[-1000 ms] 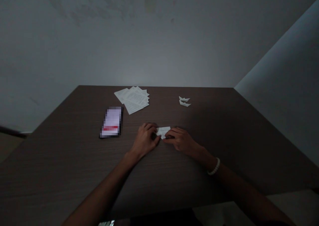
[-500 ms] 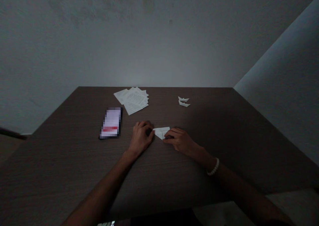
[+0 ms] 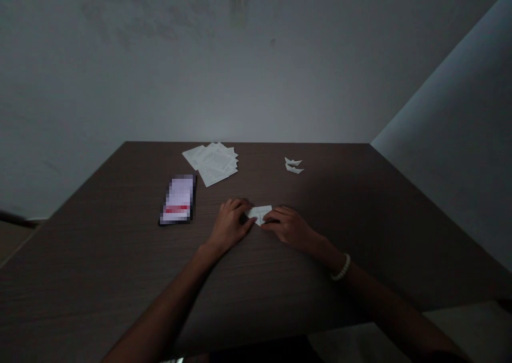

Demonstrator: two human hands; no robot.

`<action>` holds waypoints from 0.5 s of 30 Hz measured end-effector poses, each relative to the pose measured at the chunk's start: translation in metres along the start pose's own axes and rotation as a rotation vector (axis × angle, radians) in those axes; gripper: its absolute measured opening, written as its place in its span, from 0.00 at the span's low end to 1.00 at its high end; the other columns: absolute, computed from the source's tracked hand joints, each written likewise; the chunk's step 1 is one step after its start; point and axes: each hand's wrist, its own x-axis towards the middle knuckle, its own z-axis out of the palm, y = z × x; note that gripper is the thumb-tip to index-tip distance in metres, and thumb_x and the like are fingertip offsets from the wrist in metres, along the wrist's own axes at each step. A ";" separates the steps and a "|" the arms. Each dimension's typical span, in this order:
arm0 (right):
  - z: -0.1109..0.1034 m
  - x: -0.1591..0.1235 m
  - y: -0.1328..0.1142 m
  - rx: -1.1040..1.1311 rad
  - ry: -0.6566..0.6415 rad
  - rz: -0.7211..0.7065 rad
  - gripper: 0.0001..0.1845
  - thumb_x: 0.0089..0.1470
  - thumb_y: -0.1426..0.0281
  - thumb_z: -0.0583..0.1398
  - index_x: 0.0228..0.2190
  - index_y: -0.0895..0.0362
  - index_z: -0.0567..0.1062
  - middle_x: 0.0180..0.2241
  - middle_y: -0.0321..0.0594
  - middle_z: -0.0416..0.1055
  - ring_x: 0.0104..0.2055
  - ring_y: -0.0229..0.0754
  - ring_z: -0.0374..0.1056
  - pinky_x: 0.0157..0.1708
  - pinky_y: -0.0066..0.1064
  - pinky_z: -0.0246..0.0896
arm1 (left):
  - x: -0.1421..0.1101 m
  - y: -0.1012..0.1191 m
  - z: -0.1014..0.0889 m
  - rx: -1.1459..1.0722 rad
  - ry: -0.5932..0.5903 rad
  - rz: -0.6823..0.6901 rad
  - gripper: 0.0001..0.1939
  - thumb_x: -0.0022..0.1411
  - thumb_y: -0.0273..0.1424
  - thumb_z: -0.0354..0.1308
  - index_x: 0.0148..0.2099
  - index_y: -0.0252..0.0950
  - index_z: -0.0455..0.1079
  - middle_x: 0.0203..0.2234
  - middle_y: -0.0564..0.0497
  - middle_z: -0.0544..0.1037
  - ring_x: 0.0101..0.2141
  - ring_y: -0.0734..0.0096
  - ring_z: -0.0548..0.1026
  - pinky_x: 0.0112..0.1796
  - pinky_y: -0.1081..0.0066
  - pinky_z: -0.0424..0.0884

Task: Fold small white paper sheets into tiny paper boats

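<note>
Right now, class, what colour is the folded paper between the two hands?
White; the folded paper shows best in the head view.

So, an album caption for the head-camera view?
Left hand and right hand on folded paper, two paper boats beyond.

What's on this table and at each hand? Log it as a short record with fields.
Surface: brown table by a pale wall
Left-hand grip: at the left end of a small folded paper
Right-hand grip: at the right end of the same paper
Right wrist: pale bracelet
Left of hands: phone, screen lit but pixelated
Beyond phone: fanned, overlapping printed sheets
Right of sheets: two small boat-like paper shapes, close together
Light: dim
</note>
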 end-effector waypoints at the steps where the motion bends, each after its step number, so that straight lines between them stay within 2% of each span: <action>1: -0.001 0.000 0.000 0.029 0.021 0.032 0.12 0.59 0.77 0.58 0.40 0.53 0.79 0.40 0.40 0.75 0.42 0.41 0.67 0.43 0.35 0.61 | 0.000 0.000 0.000 -0.006 -0.001 -0.004 0.13 0.61 0.37 0.60 0.47 0.37 0.73 0.45 0.46 0.75 0.45 0.57 0.69 0.44 0.59 0.65; 4: -0.005 0.002 0.000 0.103 0.097 0.176 0.10 0.60 0.75 0.58 0.40 0.55 0.78 0.41 0.41 0.75 0.43 0.41 0.67 0.45 0.35 0.62 | 0.000 0.000 -0.001 -0.031 0.002 -0.019 0.13 0.60 0.37 0.62 0.45 0.37 0.73 0.43 0.46 0.76 0.45 0.58 0.69 0.44 0.59 0.65; 7: -0.010 0.006 0.003 0.110 0.135 0.299 0.12 0.59 0.69 0.60 0.45 0.57 0.76 0.43 0.44 0.74 0.44 0.42 0.67 0.47 0.36 0.62 | 0.000 0.000 -0.001 -0.053 0.007 -0.030 0.13 0.59 0.37 0.63 0.44 0.37 0.73 0.42 0.47 0.76 0.44 0.58 0.70 0.45 0.60 0.65; 11: -0.015 0.015 0.008 0.084 0.074 0.378 0.21 0.57 0.63 0.62 0.50 0.57 0.73 0.47 0.47 0.72 0.48 0.45 0.65 0.49 0.39 0.61 | 0.000 -0.002 0.000 -0.068 0.016 -0.033 0.13 0.59 0.36 0.63 0.45 0.38 0.74 0.43 0.48 0.77 0.45 0.58 0.70 0.46 0.60 0.64; 15: -0.017 0.025 0.013 0.053 -0.105 0.366 0.26 0.53 0.59 0.65 0.51 0.58 0.73 0.46 0.46 0.72 0.46 0.46 0.65 0.48 0.39 0.59 | 0.000 -0.003 0.001 -0.071 0.017 -0.029 0.13 0.58 0.36 0.64 0.45 0.39 0.74 0.42 0.49 0.77 0.44 0.59 0.70 0.44 0.60 0.64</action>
